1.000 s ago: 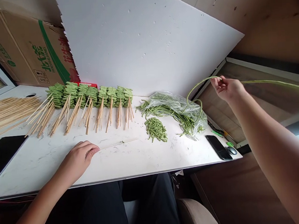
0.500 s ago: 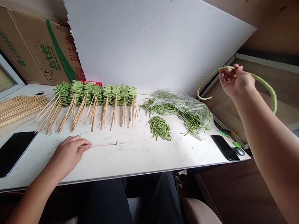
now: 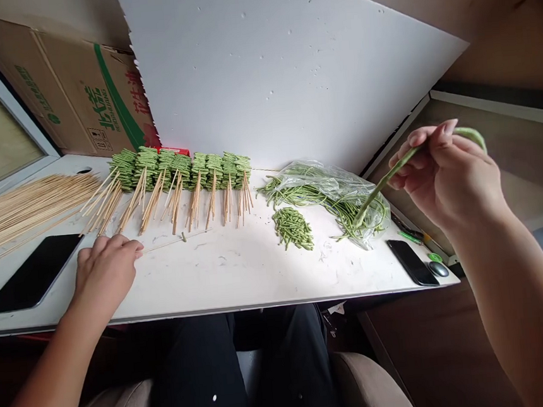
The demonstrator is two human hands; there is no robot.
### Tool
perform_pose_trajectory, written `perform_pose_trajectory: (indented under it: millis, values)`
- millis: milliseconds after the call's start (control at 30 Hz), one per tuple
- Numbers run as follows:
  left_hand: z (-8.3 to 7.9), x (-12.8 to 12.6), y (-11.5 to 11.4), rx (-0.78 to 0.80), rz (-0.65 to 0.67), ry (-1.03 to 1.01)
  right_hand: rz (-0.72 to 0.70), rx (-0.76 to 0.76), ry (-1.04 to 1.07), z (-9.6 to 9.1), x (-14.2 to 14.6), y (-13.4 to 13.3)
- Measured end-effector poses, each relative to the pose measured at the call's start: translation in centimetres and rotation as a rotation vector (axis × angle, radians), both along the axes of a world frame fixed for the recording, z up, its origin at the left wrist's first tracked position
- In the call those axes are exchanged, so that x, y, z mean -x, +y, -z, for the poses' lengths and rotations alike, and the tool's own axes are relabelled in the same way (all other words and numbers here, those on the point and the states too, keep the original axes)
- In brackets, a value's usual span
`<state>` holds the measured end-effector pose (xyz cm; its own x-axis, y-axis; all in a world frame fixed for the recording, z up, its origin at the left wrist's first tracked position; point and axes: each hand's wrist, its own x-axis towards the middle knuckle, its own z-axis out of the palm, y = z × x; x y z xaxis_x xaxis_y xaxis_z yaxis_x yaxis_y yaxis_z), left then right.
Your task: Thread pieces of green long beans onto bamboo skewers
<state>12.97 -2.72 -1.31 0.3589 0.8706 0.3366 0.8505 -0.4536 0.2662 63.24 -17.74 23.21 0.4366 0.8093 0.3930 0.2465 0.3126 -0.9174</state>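
My right hand is raised at the right, its fingers closed on a long green bean that slants down toward the clear bag of beans. My left hand rests on the white table, fingers pinched on the end of a thin bamboo skewer lying flat. A small green piece sits on that skewer. A little pile of cut bean pieces lies left of the bag.
A row of finished green skewers lies along the back by a white board. Loose bamboo sticks are piled at left beside a black tablet. A phone lies at right. A cardboard box stands behind.
My right hand came down and nearer with the long bean, which no longer loops overhead. My left hand slid left with the skewer.
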Motion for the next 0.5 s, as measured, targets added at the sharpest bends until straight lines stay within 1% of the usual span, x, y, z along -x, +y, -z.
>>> perform_pose_trajectory:
  millis: [33, 67, 100, 133, 167, 233, 333, 400, 467, 500]
  values:
    - [-0.6, -0.7, -0.5, -0.043, -0.035, 0.049, -0.063, 0.024, 0.009, 0.4, 1.0, -0.7]
    - [-1.3, -1.7, -1.2, -0.070, -0.024, 0.055, -0.130, 0.061, 0.024, 0.8, 1.9, -1.4]
    - [-2.1, -2.8, -2.2, -0.087, 0.020, 0.010, -0.201, 0.115, 0.043, 1.4, 2.9, -2.0]
    - [-3.1, -4.1, -3.3, -0.093, 0.089, -0.077, -0.256, 0.151, 0.065, 2.0, 4.0, -2.4]
    - [-4.2, -5.4, -4.6, -0.065, 0.178, -0.182, -0.305, 0.164, 0.095, 2.8, 5.1, -2.8]
    - [-6.3, -8.3, -7.6, 0.061, 0.315, -0.366, -0.381, 0.214, 0.148, 4.6, 7.6, -3.4]
    - [-8.9, -12.1, -11.5, 0.241, 0.499, -0.485, -0.520, 0.269, 0.210, 7.4, 11.7, -3.9]
    - [-9.9, -14.0, -12.9, 0.310, 0.585, -0.535, -0.600, 0.287, 0.221, 9.0, 14.0, -4.1]
    - [-10.3, -15.2, -13.1, 0.383, 0.647, -0.564, -0.671, 0.313, 0.243, 10.4, 15.5, -4.3]
    - [-10.3, -15.3, -12.8, 0.403, 0.654, -0.565, -0.686, 0.331, 0.277, 10.9, 15.9, -4.3]
